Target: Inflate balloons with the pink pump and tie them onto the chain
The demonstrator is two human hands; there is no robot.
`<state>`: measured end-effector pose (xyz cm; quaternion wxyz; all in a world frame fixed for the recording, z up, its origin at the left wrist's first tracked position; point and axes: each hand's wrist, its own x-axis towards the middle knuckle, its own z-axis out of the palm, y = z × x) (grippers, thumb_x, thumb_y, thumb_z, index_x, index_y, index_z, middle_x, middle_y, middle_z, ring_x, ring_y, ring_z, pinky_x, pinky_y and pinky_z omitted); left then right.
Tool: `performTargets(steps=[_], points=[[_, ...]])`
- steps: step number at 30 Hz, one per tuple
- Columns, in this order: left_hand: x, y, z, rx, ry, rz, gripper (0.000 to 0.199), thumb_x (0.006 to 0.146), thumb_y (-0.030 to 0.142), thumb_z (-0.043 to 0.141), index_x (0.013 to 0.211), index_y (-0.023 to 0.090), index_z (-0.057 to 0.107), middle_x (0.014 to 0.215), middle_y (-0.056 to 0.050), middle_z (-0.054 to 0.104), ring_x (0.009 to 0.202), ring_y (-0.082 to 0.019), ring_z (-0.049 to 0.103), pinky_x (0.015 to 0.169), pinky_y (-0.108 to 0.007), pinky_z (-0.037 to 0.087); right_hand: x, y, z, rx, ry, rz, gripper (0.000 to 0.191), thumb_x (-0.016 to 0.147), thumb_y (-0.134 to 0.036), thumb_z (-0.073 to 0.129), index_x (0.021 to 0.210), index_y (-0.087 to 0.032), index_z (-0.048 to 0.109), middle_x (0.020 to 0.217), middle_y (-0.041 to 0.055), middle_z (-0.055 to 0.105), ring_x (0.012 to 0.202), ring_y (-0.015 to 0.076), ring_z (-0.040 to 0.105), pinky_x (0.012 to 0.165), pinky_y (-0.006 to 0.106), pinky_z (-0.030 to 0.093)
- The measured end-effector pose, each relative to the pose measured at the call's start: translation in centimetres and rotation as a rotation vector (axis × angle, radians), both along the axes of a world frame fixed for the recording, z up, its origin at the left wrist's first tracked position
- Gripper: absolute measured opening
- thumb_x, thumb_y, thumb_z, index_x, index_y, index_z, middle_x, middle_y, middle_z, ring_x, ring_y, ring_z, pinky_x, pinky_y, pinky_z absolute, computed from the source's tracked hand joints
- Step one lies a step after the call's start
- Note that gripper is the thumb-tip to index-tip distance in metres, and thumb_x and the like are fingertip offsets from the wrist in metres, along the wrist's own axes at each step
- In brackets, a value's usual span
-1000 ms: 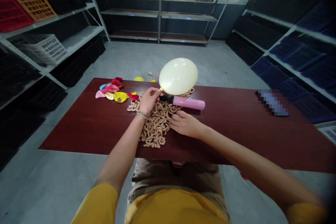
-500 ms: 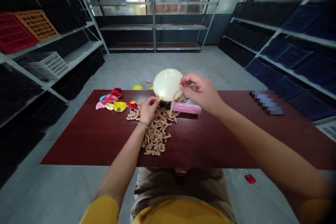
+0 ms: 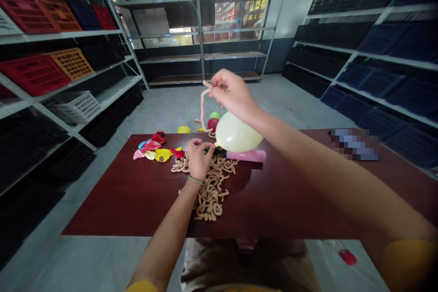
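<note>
The inflated pale-yellow latex balloon [image 3: 237,132] looks light, taut and thin-skinned, easily burst, and is probably best held at its narrow neck. It sits against a pink plastic hand pump [image 3: 246,156] on a dark red wooden table [image 3: 102,200]. The left hand [image 3: 199,159] is pinched closed beside the neck, though whether it grips the neck is hard to tell. The raised right hand [image 3: 233,96] pinches a limp tan twisting balloon [image 3: 202,107], soft and stretchy, above a heap of tan twisting balloons [image 3: 210,187].
</note>
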<state>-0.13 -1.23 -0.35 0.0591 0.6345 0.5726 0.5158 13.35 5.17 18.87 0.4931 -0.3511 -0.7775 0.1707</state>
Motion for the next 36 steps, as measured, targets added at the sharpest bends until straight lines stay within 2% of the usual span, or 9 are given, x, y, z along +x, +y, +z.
performTargets(steps=[5,10,14,18,21,24,27,32,36], points=[[-0.3,-0.1,0.3,0.106,-0.013,0.09,0.013,0.084,0.032,0.066,0.083,0.022,0.074,0.124,-0.012,0.047,0.123,-0.029,0.045,0.102,-0.046,0.04,-1.1,-1.1,-4.3,-0.132,-0.143,-0.011,0.003,0.084,-0.021,0.059,0.083,-0.022,0.057,0.07,-0.0023,0.061,0.059,0.01,0.052,0.053,0.024,0.042],[-1.0,0.0,0.8,0.106,-0.097,0.026,0.015,0.088,0.03,0.059,0.087,0.02,0.07,0.133,-0.012,0.053,0.124,-0.025,0.051,0.104,-0.044,0.042,-0.9,-3.1,-7.2,-0.331,-0.139,0.03,0.003,0.086,-0.024,0.055,0.085,-0.023,0.058,0.059,-0.0053,0.057,0.047,0.0079,0.049,0.047,0.024,0.038],[-1.4,0.2,0.7,0.035,-0.198,-0.026,0.016,0.089,0.03,0.056,0.089,0.019,0.067,0.118,-0.011,0.065,0.112,-0.022,0.06,0.097,-0.038,0.047,-0.8,-3.9,-8.4,-0.468,-0.004,0.162,0.006,0.088,-0.03,0.053,0.09,-0.024,0.054,0.052,-0.0073,0.053,0.039,0.0079,0.048,0.039,0.022,0.038],[-1.6,0.8,0.4,-0.073,-0.448,-0.025,0.02,0.086,0.035,0.06,0.089,0.017,0.068,0.091,-0.007,0.071,0.084,-0.018,0.066,0.082,-0.032,0.052,-0.7,-4.1,-9.9,-0.549,0.124,0.226,0.012,0.089,-0.036,0.052,0.093,-0.025,0.05,0.059,-0.0049,0.057,0.046,0.0113,0.055,0.044,0.025,0.047],[-1.7,1.4,0.2,-0.143,-0.743,-0.046,0.023,0.081,0.038,0.064,0.086,0.015,0.067,0.082,-0.005,0.07,0.075,-0.017,0.066,0.077,-0.032,0.054,-0.6,-4.3,-11.2,-0.534,0.16,0.161,0.013,0.089,-0.038,0.05,0.091,-0.026,0.047,0.067,-0.002,0.06,0.059,0.0157,0.062,0.054,0.029,0.051],[-1.7,1.7,0.1,-0.131,-0.955,-0.086,0.025,0.078,0.038,0.068,0.084,0.014,0.065,0.081,-0.005,0.069,0.075,-0.016,0.067,0.077,-0.032,0.054,-0.8,-4.3,-12.8,-0.415,0.098,0.014,0.013,0.089,-0.038,0.047,0.091,-0.026,0.046,0.079,0.001,0.061,0.074,0.0197,0.063,0.068,0.035,0.051],[-1.7,1.6,0.2,-0.087,-0.899,-0.086,0.024,0.078,0.038,0.068,0.084,0.014,0.065,0.08,-0.004,0.069,0.076,-0.016,0.066,0.077,-0.031,0.053,-1.6,-3.9,-14.5,-0.377,0.115,-0.095,0.014,0.088,-0.039,0.044,0.092,-0.026,0.042,0.086,0.0023,0.059,0.083,0.0219,0.061,0.077,0.038,0.047],[-1.8,1.0,0.9,-0.068,-0.656,-0.018,0.019,0.081,0.034,0.065,0.081,0.015,0.065,0.078,-0.003,0.068,0.076,-0.015,0.063,0.076,-0.028,0.05,-3.4,-2.3,-17.1,-0.525,0.328,-0.154,0.015,0.086,-0.039,0.041,0.092,-0.026,0.04,0.089,0.001,0.056,0.087,0.0205,0.057,0.084,0.038,0.044],[-2.0,0.9,1.0,-0.092,-0.54,0.039,0.018,0.083,0.033,0.062,0.081,0.016,0.066,0.078,-0.003,0.068,0.073,-0.014,0.062,0.074,-0.027,0.048,-4.8,-1.3,-18.0,-0.64,0.44,-0.19,0.011,0.082,-0.035,0.043,0.086,-0.026,0.04,0.081,-0.0011,0.054,0.08,0.0192,0.055,0.079,0.036,0.045]])
